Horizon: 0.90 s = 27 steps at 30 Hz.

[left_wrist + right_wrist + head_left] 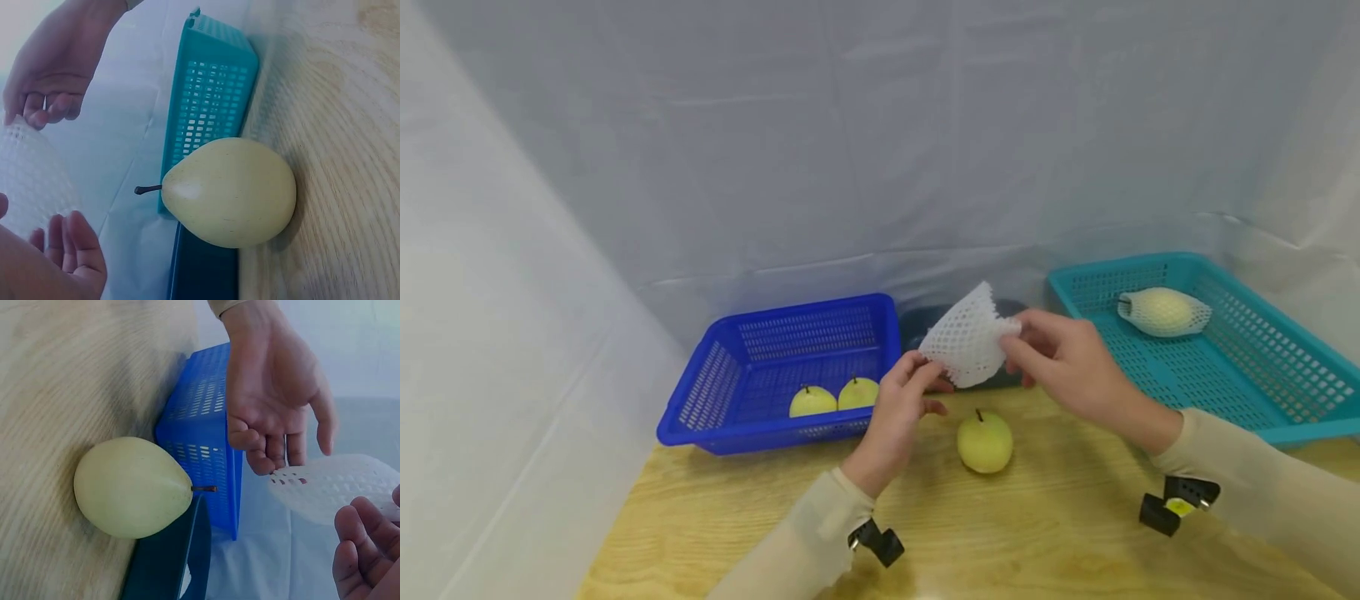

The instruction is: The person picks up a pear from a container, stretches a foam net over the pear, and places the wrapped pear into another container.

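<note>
A white foam fruit net (966, 340) is held up between both hands, above the wooden table. My left hand (895, 410) pinches its lower left edge between thumb and fingers. On the opposite side, my right hand (1071, 360) grips the net's right edge with thumb and fingertips. Below the net, a yellow-green pear (985, 443) stands upright on the table, stem up, touched by neither hand. In the right wrist view the net (340, 484) spans the gap between the hands, with the pear (131, 487) apart from it.
A blue basket (775, 440) holding two bare pears (812, 402) stands at left. To the right is a teal basket (1292, 435) containing one net-wrapped pear (1167, 312). Behind the net sits a dark bin (164, 565) with something white inside. Grey sheeting (865, 150) hangs behind.
</note>
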Each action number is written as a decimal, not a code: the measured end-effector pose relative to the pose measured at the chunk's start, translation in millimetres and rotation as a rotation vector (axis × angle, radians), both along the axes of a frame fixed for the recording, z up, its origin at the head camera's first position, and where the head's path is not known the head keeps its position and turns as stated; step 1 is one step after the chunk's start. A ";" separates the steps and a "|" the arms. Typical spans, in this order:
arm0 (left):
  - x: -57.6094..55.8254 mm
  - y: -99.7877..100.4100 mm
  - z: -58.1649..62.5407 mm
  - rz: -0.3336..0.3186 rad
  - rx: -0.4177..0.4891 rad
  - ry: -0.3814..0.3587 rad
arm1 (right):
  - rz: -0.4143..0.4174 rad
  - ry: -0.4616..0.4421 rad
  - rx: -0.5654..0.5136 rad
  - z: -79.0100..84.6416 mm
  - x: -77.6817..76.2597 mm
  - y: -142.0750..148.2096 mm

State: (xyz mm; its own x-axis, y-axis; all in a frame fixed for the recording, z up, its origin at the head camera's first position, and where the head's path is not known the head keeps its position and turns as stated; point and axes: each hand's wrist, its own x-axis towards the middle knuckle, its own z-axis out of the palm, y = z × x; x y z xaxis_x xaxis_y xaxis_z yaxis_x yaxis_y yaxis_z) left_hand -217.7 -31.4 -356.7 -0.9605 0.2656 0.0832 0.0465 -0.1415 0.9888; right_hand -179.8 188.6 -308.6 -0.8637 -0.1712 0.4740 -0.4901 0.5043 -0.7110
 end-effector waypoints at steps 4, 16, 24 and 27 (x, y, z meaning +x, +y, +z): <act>-0.8 0.2 -0.8 0.004 0.089 0.006 | 0.011 -0.019 -0.026 -0.6 3.3 -0.2; -0.1 3.3 -2.1 -0.104 0.259 -0.094 | 0.098 -0.167 -0.202 -16.0 4.2 -1.2; 2.9 5.8 -1.1 -0.192 0.261 -0.111 | 0.160 -0.508 -0.308 -25.1 -3.5 -8.2; 4.9 9.4 -1.0 -0.197 0.227 -0.124 | 0.230 -0.585 -0.376 -30.2 -4.1 -9.9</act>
